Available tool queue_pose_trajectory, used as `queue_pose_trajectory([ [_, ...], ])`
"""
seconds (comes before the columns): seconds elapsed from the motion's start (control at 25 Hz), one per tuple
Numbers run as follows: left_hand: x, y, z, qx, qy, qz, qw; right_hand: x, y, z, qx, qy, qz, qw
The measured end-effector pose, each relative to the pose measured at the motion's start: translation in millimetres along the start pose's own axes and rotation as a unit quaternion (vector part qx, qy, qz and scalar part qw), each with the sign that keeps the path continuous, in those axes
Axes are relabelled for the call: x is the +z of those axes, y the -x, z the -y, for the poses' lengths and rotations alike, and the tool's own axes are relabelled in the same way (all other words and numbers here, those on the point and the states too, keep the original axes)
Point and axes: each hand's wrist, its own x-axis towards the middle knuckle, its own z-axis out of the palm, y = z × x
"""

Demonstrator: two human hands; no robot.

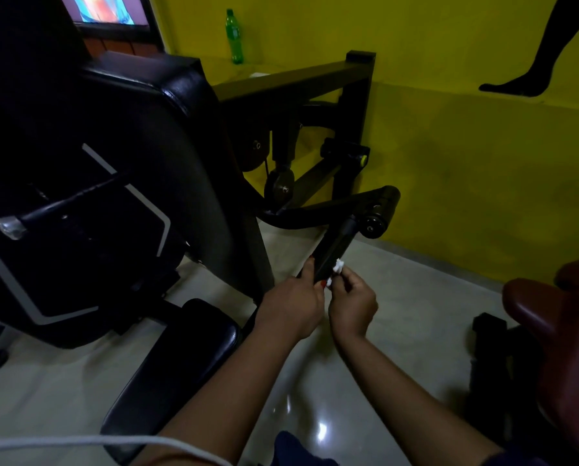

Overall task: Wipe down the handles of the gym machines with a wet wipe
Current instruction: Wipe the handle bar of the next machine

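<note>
Handle [332, 252] of the black gym machine [120, 183] slants down from its round pivot toward you, low over the floor, and both your hands meet at its near end. Your left hand [293, 302] is clenched around the lower end of the handle, fingers [310, 269] curled over the bar. Your right hand [352, 304] pinches a bunched white wet wipe [338, 266] and presses it against the right side of the handle, just beside your left hand; a second bit of the wipe shows between the two hands.

You stand on a pale, glossy floor [399, 331] that throws back a bright glare spot near your right forearm. The wall [466, 146] behind the machine is yellow, with a ledge along it; a green plastic bottle [234, 37] stands upright on the ledge. A black painted figure of a leg [537, 58] marks the wall at upper right. A dark padded seat [174, 371] lies to the left of your arms, and a reddish-brown pad [560, 331] sits at the right edge. A screen [105, 10] glows at top left. No readable writing or brand shows anywhere.
</note>
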Motion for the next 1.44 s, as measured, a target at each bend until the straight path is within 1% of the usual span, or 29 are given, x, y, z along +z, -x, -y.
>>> queue_pose_trajectory([
  [0.04,-1,0,-1,-0.003,-0.006,-0.001,1.000,3,-12,1,-0.013,0.012,-0.013,1.000],
  [0.16,-3,0,-5,-0.018,-0.018,0.009,1.000,15,-59,8,-0.005,0.059,-0.044,0.997],
  [0.24,-4,0,-6,-0.020,-0.022,0.009,1.000,17,-60,8,-0.021,0.094,-0.049,0.994],
  [0.32,-2,0,-6,-0.017,-0.020,0.004,1.000,10,-38,3,-0.095,0.122,-0.036,0.987],
  [0.4,-1,-1,-6,-0.015,-0.025,0.001,1.000,2,-28,-2,-0.165,0.128,-0.011,0.978],
  [0.44,-1,-2,-6,-0.015,-0.030,0.002,0.999,2,-37,-1,-0.176,0.131,-0.006,0.976],
  [0.56,-2,-6,-8,-0.024,-0.030,0.011,0.999,9,-82,19,-0.118,0.163,-0.009,0.980],
  [0.6,-2,-6,-8,-0.027,-0.026,0.013,0.999,10,-88,22,-0.125,0.172,-0.007,0.977],
  [0.68,-1,-6,-7,-0.024,-0.017,0.012,0.999,5,-72,24,-0.194,0.171,0.012,0.966],
  [0.72,-1,-7,-7,-0.019,-0.012,0.008,1.000,-1,-57,22,-0.248,0.181,0.027,0.951],
  [0.8,-1,-7,-8,-0.014,-0.006,0.000,1.000,-15,-35,16,-0.346,0.214,0.063,0.911],
  [0.88,-3,-8,-10,-0.015,-0.007,-0.004,1.000,-16,-53,18,-0.403,0.241,0.090,0.879],
  [0.96,-4,-8,-10,-0.017,-0.010,-0.006,1.000,-7,-84,23,-0.403,0.300,0.105,0.858],
  [1.0,-3,-8,-10,-0.018,-0.010,-0.005,1.000,-1,-97,25,-0.379,0.326,0.116,0.858],
  [1.04,-3,-9,-9,-0.018,-0.010,-0.004,1.000,4,-101,26,-0.346,0.337,0.127,0.866],
  [1.12,-3,-9,-9,-0.017,-0.010,-0.003,1.000,3,-87,26,-0.315,0.337,0.143,0.876],
  [1.16,-2,-10,-8,-0.017,-0.010,-0.003,1.000,-4,-77,24,-0.339,0.330,0.156,0.867],
  [1.24,-2,-12,-8,-0.016,-0.008,-0.003,1.000,-22,-69,17,-0.444,0.316,0.165,0.822],
  [1.28,-1,-13,-8,-0.014,-0.009,-0.005,1.000,-28,-75,17,-0.471,0.311,0.178,0.806],
  [1.32,-1,-13,-9,-0.012,-0.012,-0.007,1.000,-28,-86,20,-0.467,0.317,0.194,0.802],
  [1.36,-1,-13,-9,-0.010,-0.017,-0.010,1.000,-24,-98,28,-0.438,0.339,0.210,0.805],
  [1.4,-1,-13,-10,-0.009,-0.023,-0.010,1.000,-16,-109,34,-0.402,0.388,0.219,0.800],
  [1.44,-2,-14,-10,-0.009,-0.027,-0.010,1.000,-6,-115,41,-0.366,0.451,0.226,0.782],
])
